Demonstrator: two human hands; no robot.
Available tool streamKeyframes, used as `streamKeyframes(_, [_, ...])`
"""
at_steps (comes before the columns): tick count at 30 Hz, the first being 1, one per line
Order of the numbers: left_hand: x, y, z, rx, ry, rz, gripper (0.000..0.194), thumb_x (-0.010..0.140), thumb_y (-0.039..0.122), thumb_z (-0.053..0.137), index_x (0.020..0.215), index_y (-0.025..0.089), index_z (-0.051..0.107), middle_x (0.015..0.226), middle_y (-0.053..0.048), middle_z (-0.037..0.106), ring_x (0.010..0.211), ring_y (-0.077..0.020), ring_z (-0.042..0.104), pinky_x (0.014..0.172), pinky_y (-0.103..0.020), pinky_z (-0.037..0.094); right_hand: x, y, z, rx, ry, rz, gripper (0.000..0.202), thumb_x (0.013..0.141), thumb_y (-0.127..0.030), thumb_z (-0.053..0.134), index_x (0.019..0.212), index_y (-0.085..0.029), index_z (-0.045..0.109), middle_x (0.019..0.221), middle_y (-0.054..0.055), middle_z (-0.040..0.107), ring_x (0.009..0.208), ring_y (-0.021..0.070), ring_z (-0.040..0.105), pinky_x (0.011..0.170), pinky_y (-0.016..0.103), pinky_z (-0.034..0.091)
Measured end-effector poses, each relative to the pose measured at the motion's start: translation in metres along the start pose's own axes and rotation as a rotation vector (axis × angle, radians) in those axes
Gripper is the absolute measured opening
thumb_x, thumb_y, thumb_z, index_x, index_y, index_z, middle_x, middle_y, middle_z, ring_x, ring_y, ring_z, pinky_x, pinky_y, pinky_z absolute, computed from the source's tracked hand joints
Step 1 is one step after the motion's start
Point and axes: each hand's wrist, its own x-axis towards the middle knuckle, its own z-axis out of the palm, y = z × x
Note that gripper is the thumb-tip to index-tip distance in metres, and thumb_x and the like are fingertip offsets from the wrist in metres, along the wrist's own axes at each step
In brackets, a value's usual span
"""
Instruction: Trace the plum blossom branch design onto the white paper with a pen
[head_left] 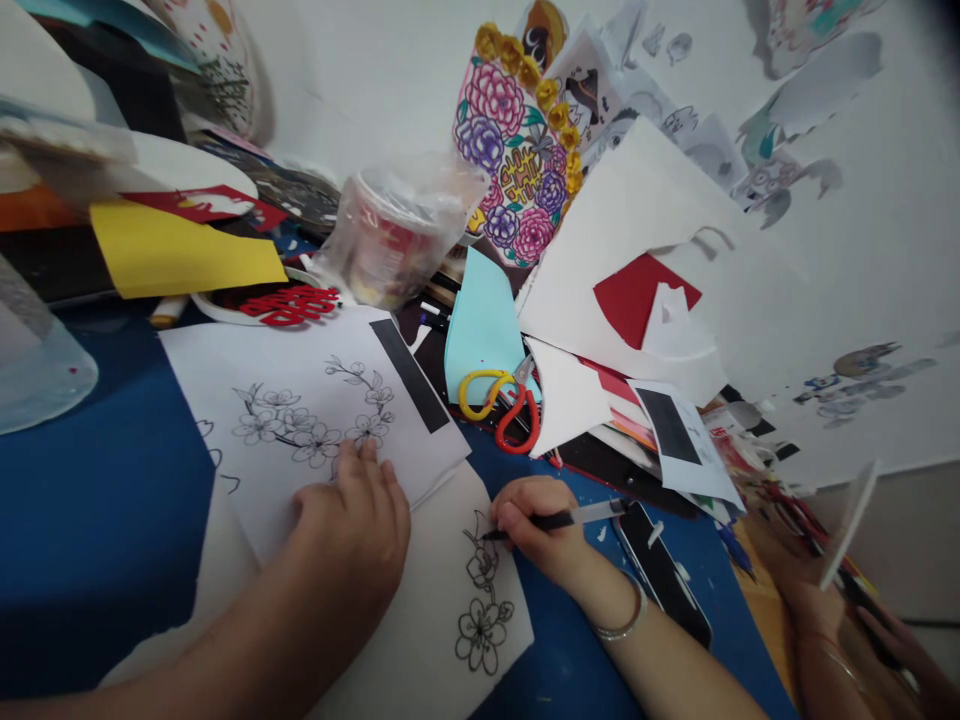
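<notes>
My left hand point(352, 530) lies flat on a white reference sheet point(217, 370) printed with a branch of blossoms, its fingertips at the lower edge of the flowers. Beneath that sheet is a larger piece of drawing paper point(405, 610). On its right side are black-outlined flowers point(480, 635) and a bud with leaves above them. My right hand point(553, 555) is closed around a pen point(592, 512) with a clear barrel and black grip. The pen's tip meets the paper beside the upper leaves. A silver bangle circles my right wrist.
A dark phone point(664, 570) lies right of my right hand. Scissors point(516, 422) with yellow and red handles, blue paper point(480, 320) and white card scraps are beyond. A plastic-wrapped tub point(394, 240) stands behind. At far right is another person's hand point(821, 605).
</notes>
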Motion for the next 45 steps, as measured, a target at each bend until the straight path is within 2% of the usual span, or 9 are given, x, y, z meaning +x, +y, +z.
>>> streamKeyframes(5, [0.0, -0.002, -0.004, -0.015, -0.008, 0.004, 0.035, 0.073, 0.008, 0.05, 0.102, -0.002, 0.068, 0.106, -0.039, 0.06, 0.094, -0.0471, 0.064, 0.05, -0.038, 0.046, 0.0, -0.001, 0.0, 0.022, 0.015, -0.006, 0.045, 0.09, -0.03, 0.049, 0.047, -0.022, 0.043, 0.045, -0.002, 0.046, 0.047, 0.0129, 0.05, 0.047, 0.025, 0.043])
streamKeyframes(12, [-0.001, 0.003, 0.008, -0.019, 0.129, -0.042, 0.033, 0.07, 0.007, 0.049, 0.093, -0.003, 0.07, 0.1, -0.039, 0.062, 0.089, -0.0478, 0.065, 0.046, -0.038, 0.044, 0.001, -0.002, 0.0, 0.034, 0.014, -0.025, 0.045, 0.09, -0.029, 0.049, 0.047, -0.022, 0.043, 0.045, -0.002, 0.045, 0.048, 0.0131, 0.051, 0.047, 0.026, 0.043])
streamKeyframes(18, [0.002, 0.0, -0.003, 0.01, 0.004, -0.014, 0.034, 0.073, 0.006, 0.049, 0.1, 0.001, 0.07, 0.104, -0.036, 0.063, 0.093, -0.0446, 0.065, 0.05, -0.036, 0.045, -0.002, -0.002, 0.001, 0.02, 0.069, -0.018, 0.046, 0.091, -0.031, 0.047, 0.047, -0.022, 0.043, 0.043, -0.002, 0.043, 0.047, 0.0136, 0.049, 0.046, 0.026, 0.043])
streamKeyframes(22, [0.002, -0.001, -0.008, 0.008, -0.023, -0.029, 0.034, 0.075, 0.005, 0.048, 0.101, 0.0, 0.069, 0.107, -0.035, 0.062, 0.095, -0.0448, 0.065, 0.051, -0.037, 0.046, -0.001, -0.001, 0.001, 0.002, 0.037, -0.021, 0.046, 0.091, -0.031, 0.048, 0.046, -0.022, 0.043, 0.043, -0.002, 0.043, 0.047, 0.0139, 0.049, 0.047, 0.027, 0.043])
streamKeyframes(26, [0.001, 0.0, -0.004, 0.003, 0.0, -0.022, 0.034, 0.075, 0.005, 0.047, 0.101, -0.001, 0.069, 0.105, -0.035, 0.063, 0.095, -0.0446, 0.065, 0.051, -0.037, 0.046, 0.0, -0.001, 0.001, 0.025, 0.046, -0.031, 0.044, 0.091, -0.029, 0.047, 0.047, -0.022, 0.045, 0.044, -0.002, 0.043, 0.047, 0.0139, 0.049, 0.047, 0.027, 0.043])
streamKeyframes(30, [0.0, 0.001, 0.003, -0.003, 0.079, -0.031, 0.034, 0.072, 0.005, 0.047, 0.096, -0.002, 0.069, 0.102, -0.037, 0.063, 0.091, -0.0465, 0.065, 0.048, -0.037, 0.045, 0.001, -0.002, 0.001, 0.038, 0.06, -0.024, 0.043, 0.09, -0.03, 0.047, 0.048, -0.022, 0.045, 0.044, -0.002, 0.044, 0.047, 0.0133, 0.048, 0.046, 0.026, 0.042])
streamKeyframes(36, [0.0, -0.001, -0.003, 0.003, -0.007, -0.012, 0.035, 0.073, 0.007, 0.049, 0.101, 0.0, 0.069, 0.105, -0.036, 0.063, 0.094, -0.0457, 0.065, 0.051, -0.037, 0.046, 0.0, -0.003, 0.001, 0.023, 0.069, 0.03, 0.046, 0.091, -0.031, 0.047, 0.046, -0.021, 0.043, 0.044, -0.002, 0.043, 0.046, 0.0126, 0.047, 0.045, 0.025, 0.042])
streamKeyframes(43, [-0.001, 0.002, 0.004, -0.001, 0.085, -0.031, 0.034, 0.07, 0.008, 0.05, 0.096, -0.002, 0.069, 0.103, -0.038, 0.062, 0.091, -0.0477, 0.065, 0.048, -0.038, 0.044, 0.0, -0.004, 0.001, 0.035, 0.069, 0.036, 0.048, 0.091, -0.032, 0.048, 0.045, -0.021, 0.042, 0.045, -0.002, 0.043, 0.047, 0.0127, 0.047, 0.045, 0.025, 0.042])
streamKeyframes(45, [0.0, 0.002, 0.004, -0.007, 0.081, -0.029, 0.035, 0.069, 0.007, 0.05, 0.096, -0.003, 0.069, 0.103, -0.039, 0.062, 0.091, -0.0479, 0.065, 0.048, -0.038, 0.044, 0.0, -0.004, 0.001, 0.036, 0.075, 0.049, 0.048, 0.091, -0.032, 0.047, 0.045, -0.021, 0.042, 0.045, -0.001, 0.044, 0.048, 0.0128, 0.048, 0.045, 0.025, 0.042])
